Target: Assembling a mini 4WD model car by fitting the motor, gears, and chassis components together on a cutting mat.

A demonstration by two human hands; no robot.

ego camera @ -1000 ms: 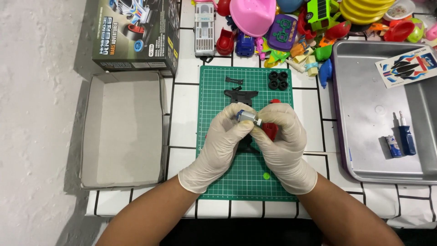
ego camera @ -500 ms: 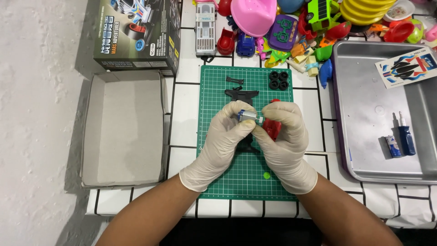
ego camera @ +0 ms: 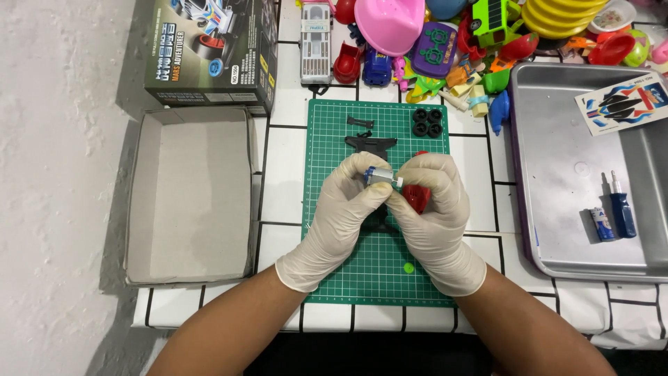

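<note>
A: Motor [ego camera: 380,177] sits pinched in left hand [ego camera: 346,209] fingertips, above the mat [ego camera: 334,132] centre.

B: Right hand [ego camera: 433,209]?

A: Curled shut round a red part [ego camera: 416,196], fingertips touching the motor end.

B: Under them?

A: Black chassis [ego camera: 371,145], mostly hidden. Green dot [ego camera: 408,267] nearer. Farther: four wheels [ego camera: 427,122], then toys [ego camera: 445,35]. Tray [ego camera: 557,230] right, open box [ego camera: 188,195] left.
</note>
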